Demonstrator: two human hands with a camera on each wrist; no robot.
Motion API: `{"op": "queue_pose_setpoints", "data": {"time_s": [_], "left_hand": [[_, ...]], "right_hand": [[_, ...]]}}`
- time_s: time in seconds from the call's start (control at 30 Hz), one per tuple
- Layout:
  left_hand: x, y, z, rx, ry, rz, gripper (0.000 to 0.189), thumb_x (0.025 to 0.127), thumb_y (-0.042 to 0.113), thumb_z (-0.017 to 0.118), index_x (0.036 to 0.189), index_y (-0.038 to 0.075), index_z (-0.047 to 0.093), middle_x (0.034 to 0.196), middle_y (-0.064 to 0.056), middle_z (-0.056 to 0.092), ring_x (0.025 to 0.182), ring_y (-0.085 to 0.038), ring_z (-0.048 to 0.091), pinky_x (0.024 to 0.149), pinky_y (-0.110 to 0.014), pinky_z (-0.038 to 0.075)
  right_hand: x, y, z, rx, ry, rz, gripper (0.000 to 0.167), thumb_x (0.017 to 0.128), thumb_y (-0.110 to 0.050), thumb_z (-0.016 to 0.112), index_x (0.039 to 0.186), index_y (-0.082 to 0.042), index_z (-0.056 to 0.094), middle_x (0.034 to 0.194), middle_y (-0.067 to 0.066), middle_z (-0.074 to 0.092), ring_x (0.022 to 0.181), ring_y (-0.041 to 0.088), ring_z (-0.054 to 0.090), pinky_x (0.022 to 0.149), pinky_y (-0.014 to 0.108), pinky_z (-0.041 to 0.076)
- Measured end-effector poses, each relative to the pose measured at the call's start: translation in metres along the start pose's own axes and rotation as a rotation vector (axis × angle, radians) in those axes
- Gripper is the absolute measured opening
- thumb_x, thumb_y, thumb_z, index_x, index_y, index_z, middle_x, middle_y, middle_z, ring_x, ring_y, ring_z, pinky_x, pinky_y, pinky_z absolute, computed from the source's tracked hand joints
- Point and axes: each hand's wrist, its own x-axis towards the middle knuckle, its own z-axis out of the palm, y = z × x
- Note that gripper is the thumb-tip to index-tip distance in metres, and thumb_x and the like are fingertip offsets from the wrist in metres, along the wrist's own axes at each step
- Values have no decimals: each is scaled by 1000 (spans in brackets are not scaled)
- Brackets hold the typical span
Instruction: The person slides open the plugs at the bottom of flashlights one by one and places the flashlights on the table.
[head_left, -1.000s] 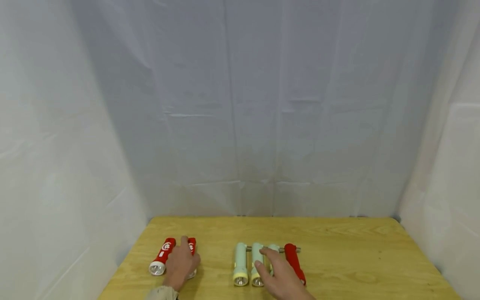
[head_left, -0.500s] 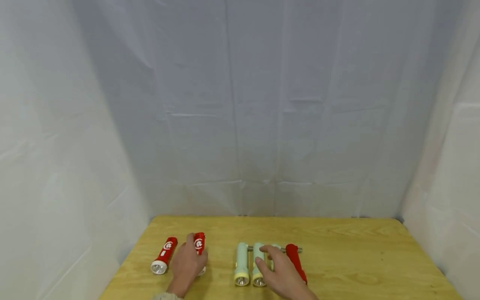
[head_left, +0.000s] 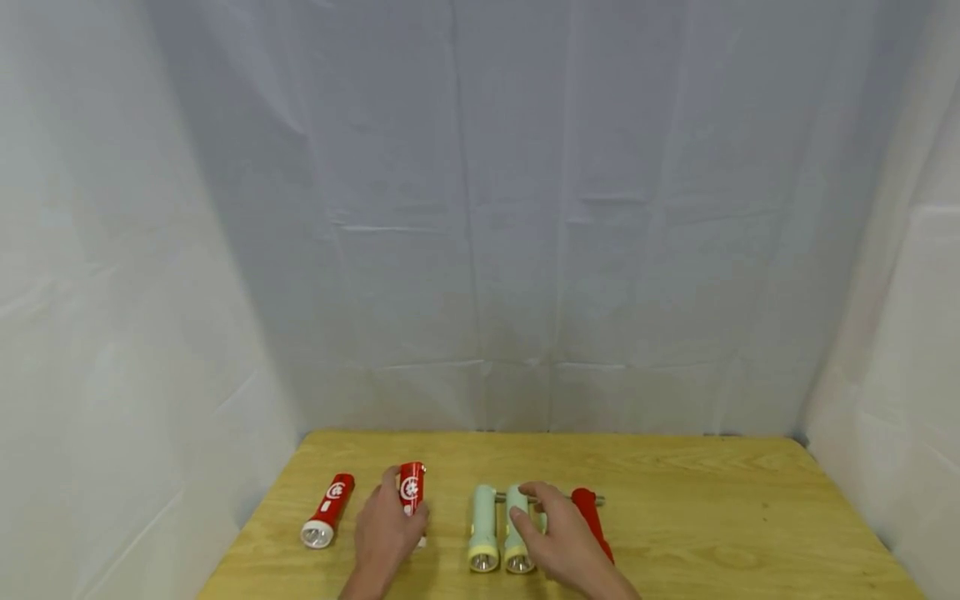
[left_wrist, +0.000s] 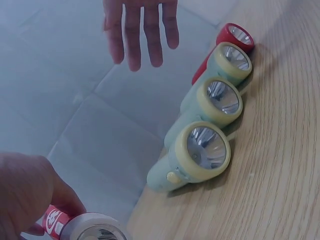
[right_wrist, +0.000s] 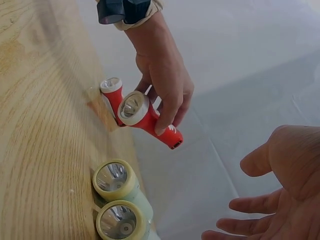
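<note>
Far left on the wood-grain table [head_left: 712,517]: loose red torch [head_left: 335,505], white head, white emblem, lying down, lens toward 7 o'clock; sits at 9 o'clock from its twin. Next, left hand [head_left: 384,529], pale cuff [right_wrist: 152,11] and dark strapped device [right_wrist: 111,11] at the wrist. Thumb and fingers grasp the held red torch [head_left: 411,487], same white head and emblem. Head view: its tail points to 12 o'clock, white end partly behind the hand. Right wrist view: clear of the wood, tail higher than lens. Then, toward 4 o'clock from it, a row of lying torches: leftmost mint torch [head_left: 483,518] and middle mint torch [head_left: 516,529], side by side, yellow-rimmed lenses toward 6 o'clock; third mint torch [left_wrist: 216,66], mostly masked by the other hand from above, plain in the left wrist view. Right hand [head_left: 561,537] over that row, pointing toward 11 o'clock, fingers released, nothing in them, apart from the torches below. Last, plain red torch [head_left: 591,520], at 2 o'clock from the right hand, lying, tail toward 11 o'clock, metal stub [head_left: 600,501] jutting toward 3 o'clock.
</note>
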Motion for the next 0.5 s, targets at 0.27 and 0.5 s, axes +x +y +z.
{"op": "queue_pose_setpoints", "data": {"time_s": [0.27,0.5], "left_hand": [[-4,8,1,-50,14,1,71,81,21,76,142,0,47,115,-24,68,95,-33,68,77,-52,55],[-4,10,1,-90,25,1,73,77,22,78,140,-1,49,104,-18,69,88,-27,67,75,-48,54]], "right_hand": [[4,1,0,-6,19,-7,49,101,-41,59,136,-5,57,139,18,60,121,37,61,95,57,53],[7,2,0,3,10,-11,50,102,-40,59,136,-4,57,139,20,59,121,40,60,94,58,53]]}}
